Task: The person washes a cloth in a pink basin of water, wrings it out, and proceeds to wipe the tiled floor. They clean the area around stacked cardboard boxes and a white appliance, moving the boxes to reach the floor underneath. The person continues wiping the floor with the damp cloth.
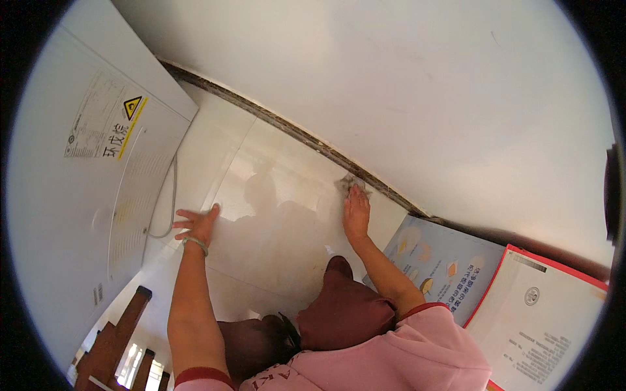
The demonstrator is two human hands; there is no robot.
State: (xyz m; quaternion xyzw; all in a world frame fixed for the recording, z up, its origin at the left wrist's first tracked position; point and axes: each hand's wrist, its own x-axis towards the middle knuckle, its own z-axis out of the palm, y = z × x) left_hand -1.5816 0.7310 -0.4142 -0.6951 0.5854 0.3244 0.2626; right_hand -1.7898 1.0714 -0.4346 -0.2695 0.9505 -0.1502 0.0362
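My right hand [357, 215] presses a crumpled grey cloth [346, 183] onto the glossy floor tiles [274, 195], right against the dark baseboard [313, 141] under a pale wall [371, 73]. Its fingers lie over the cloth and hide part of it. My left hand [195, 226] has its fingers spread and holds nothing; a bracelet circles the wrist. It is near a thin grey cable [174, 195] beside the back of a white appliance [102, 195]. Whether the left fingertips touch the floor, I cannot tell.
The appliance, with a flame warning label [132, 107], bounds the left side. A printed blue panel [430, 259] and a red-edged white board [533, 313] lean along the wall at right. Dark wooden furniture legs [122, 327] stand at lower left.
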